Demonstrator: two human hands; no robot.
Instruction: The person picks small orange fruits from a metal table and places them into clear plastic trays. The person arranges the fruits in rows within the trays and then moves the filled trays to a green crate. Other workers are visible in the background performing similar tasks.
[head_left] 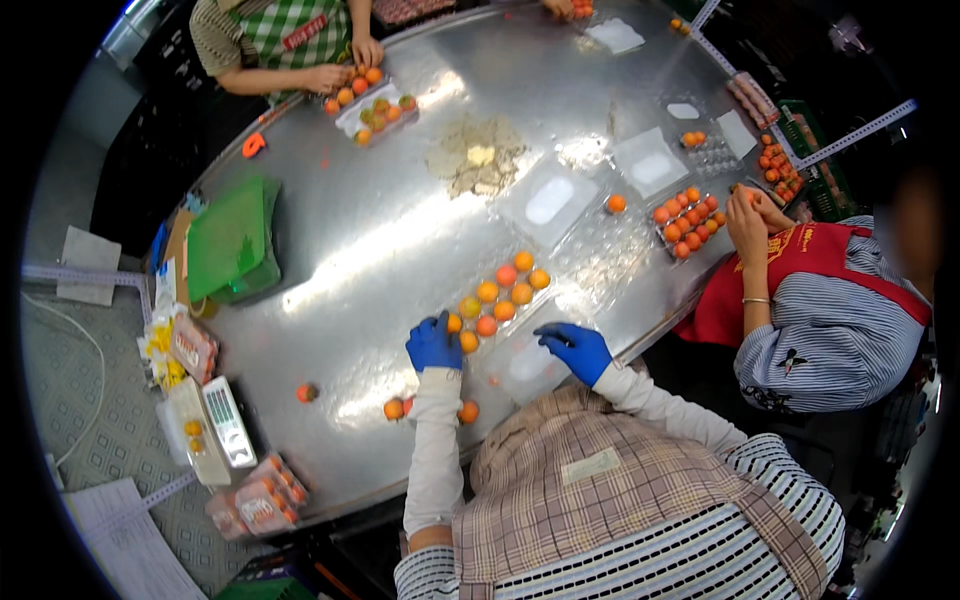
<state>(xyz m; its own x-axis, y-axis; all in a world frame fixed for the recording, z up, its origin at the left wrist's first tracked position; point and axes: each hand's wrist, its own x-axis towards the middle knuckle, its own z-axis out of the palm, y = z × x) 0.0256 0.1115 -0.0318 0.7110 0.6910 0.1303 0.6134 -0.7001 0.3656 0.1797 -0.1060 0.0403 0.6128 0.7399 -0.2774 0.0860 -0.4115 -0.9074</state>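
Two rows of tomatoes (504,310) fill a clear tray (513,318), slanting lengthwise away rightward; I see the right hand (580,350) spread, the left hand (434,344) at its near end, grip unclear.

From the wearer's head, the fisheye camera looks steeply down and ahead over the metal table (390,225), close enough that the wearer's plaid apron (580,480) fills much of the near side, beyond the left hand (435,343) and right hand (578,352). Its wide reach (black rounds off the corners) takes in a far-left co-worker (290,45) and one at right.
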